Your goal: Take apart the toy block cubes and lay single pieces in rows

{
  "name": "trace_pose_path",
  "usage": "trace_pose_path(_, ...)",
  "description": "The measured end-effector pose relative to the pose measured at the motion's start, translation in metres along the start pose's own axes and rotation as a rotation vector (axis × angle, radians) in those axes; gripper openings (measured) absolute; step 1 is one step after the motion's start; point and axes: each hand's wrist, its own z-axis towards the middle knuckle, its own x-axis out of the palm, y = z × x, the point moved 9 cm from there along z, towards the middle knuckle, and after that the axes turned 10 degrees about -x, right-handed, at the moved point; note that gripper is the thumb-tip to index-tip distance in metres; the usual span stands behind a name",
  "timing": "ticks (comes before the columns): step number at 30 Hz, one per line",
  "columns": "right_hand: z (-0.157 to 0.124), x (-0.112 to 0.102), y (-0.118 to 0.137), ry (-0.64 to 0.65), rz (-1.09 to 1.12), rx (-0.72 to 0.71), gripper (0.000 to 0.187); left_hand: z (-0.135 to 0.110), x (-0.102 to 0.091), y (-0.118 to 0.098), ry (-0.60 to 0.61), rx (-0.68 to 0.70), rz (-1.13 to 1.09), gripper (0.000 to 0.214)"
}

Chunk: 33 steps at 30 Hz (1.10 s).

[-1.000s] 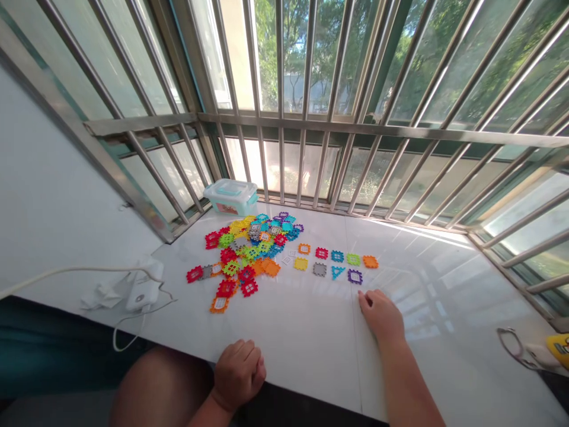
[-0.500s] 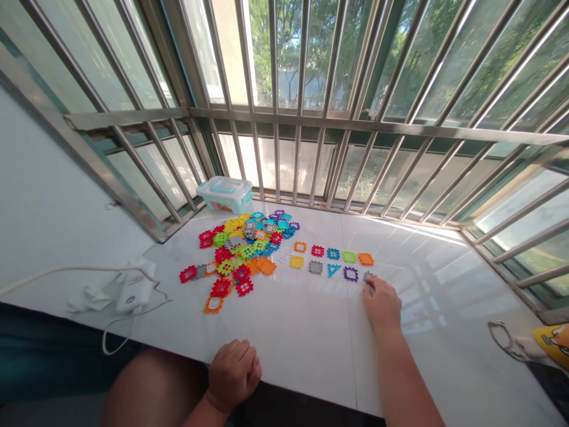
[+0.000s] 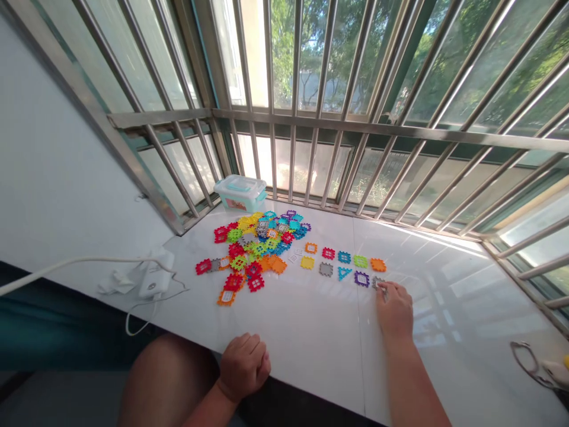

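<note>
The right hand (image 3: 395, 309) is touching a notched grey plastic tile (image 3: 379, 283), grip unclear, the left hand (image 3: 244, 366) resting in a fist.

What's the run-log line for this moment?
right hand | touching grey plastic tile | left hand | fist resting on white ledge

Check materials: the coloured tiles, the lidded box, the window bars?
Interlocking tiles: probably moulded plastic, glossy, with solid saturated colour and crisp notched edges. Lidded box: likely plastic, pale aqua lid and clips, smooth semi-gloss finish. Window bars: look like stainless steel, given the satin metallic sheen and bright highlights.
</note>
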Motion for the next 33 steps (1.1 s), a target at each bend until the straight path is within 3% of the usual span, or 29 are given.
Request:
trace_pose_path(4, 0.001, -0.011, 0.045, -0.044, 0.093, -0.123, 0.031, 0.001, 0.000, 0.000, -0.005, -0.002, -0.008, 0.022)
trace_pose_path(6, -0.003, 0.002, 0.069, 0.095, 0.132, -0.178, 0.034, 0.001, 0.000, 0.000, -0.004, -0.006, -0.011, 0.022)
trace_pose_path(8, -0.010, 0.025, 0.089, 0.333, 0.127, -0.217, 0.038, 0.001, -0.001, 0.000, -0.001, -0.008, -0.011, 0.023)
trace_pose_path(10, -0.017, 0.045, 0.098, 0.541, 0.097, -0.217, 0.040, 0.001, -0.001, -0.001, 0.002, -0.009, -0.009, 0.023)
trace_pose_path(12, -0.019, 0.053, 0.098, 0.625, 0.059, -0.182, 0.036, 0.001, -0.001, -0.001, 0.005, -0.009, -0.008, 0.022)
trace_pose_path(18, -0.015, 0.048, 0.097, 0.570, 0.026, -0.161, 0.034, 0.003, -0.003, 0.000, 0.008, -0.026, -0.012, 0.022)
trace_pose_path(22, -0.015, 0.048, 0.102, 0.594, 0.014, -0.195, 0.020, 0.004, -0.002, 0.000, 0.029, -0.048, -0.015, 0.022)
trace_pose_path(27, -0.013, 0.049, 0.100, 0.621, 0.007, -0.172, 0.020, 0.013, 0.000, 0.003, 0.114, -0.068, -0.027, 0.022)
trace_pose_path(30, -0.013, 0.050, 0.098, 0.636, 0.024, -0.153, 0.025, 0.030, -0.004, 0.023, 0.135, -0.115, -0.025, 0.020)
trace_pose_path(33, -0.012, 0.052, 0.097, 0.650, 0.038, -0.138, 0.029, 0.052, -0.011, 0.067, 0.074, -0.240, 0.050, 0.011)
